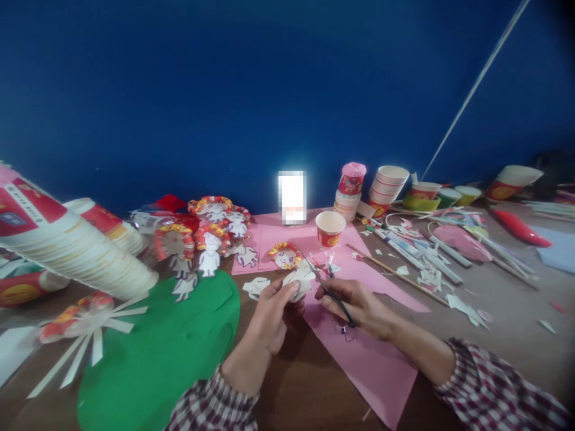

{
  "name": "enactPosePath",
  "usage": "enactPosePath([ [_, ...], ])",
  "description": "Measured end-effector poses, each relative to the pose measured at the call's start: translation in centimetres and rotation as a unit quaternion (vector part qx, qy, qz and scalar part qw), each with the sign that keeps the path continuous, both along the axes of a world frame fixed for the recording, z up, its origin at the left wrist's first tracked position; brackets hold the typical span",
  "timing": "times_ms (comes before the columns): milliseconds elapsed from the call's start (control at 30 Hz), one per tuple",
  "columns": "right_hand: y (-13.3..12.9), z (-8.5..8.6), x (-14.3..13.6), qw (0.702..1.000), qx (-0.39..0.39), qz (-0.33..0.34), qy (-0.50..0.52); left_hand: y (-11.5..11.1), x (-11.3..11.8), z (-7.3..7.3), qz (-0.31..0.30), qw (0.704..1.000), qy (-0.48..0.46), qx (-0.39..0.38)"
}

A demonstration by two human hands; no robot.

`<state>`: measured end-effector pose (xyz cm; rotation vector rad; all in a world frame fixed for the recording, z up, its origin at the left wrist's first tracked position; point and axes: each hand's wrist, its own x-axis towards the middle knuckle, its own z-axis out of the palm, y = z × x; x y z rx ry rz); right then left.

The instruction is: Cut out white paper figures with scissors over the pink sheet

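My left hand [275, 308] pinches a small white paper piece [300, 280] above the table. In my right hand [357, 302] is a pair of scissors [327, 287], its blades pointing up and left beside that paper. Another white paper cutout [257, 288] lies just left of my left hand. Beyond both hands rests a red and yellow ring with a drawn face [286, 256] on pink paper [363, 359]. An upright paper cup [330, 230] stands behind it. My fingers partly hide the paper and the scissor handles.
Green paper [166, 353] lies at left, near leaning stacked paper cups [90, 257] and several ringed paper figures [209, 254]. More cup stacks [389, 188] stand at the back. Markers [415, 257], a wooden stick [404, 278], white scraps [465, 308] and a red pointed object [521, 228] cover the right side.
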<state>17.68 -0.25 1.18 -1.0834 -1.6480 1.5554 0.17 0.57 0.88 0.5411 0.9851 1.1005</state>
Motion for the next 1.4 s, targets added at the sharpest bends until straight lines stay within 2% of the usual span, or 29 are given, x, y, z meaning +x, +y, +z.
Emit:
enactPosePath([
  [267,-0.1,-0.4,0.0,1.000,-0.018,0.018,-0.007,0.1,-0.3,-0.1,-0.018,0.998,0.040,0.047],
  [800,0.1,-0.9,0.4,0.999,-0.017,0.026,0.016,0.3,-0.5,-0.5,-0.049,0.996,0.059,0.045],
  [1400,0.3,0.1,0.7,0.998,0.013,0.049,-0.037,0.3,-0.7,0.0,-0.045,0.997,0.042,0.036],
])
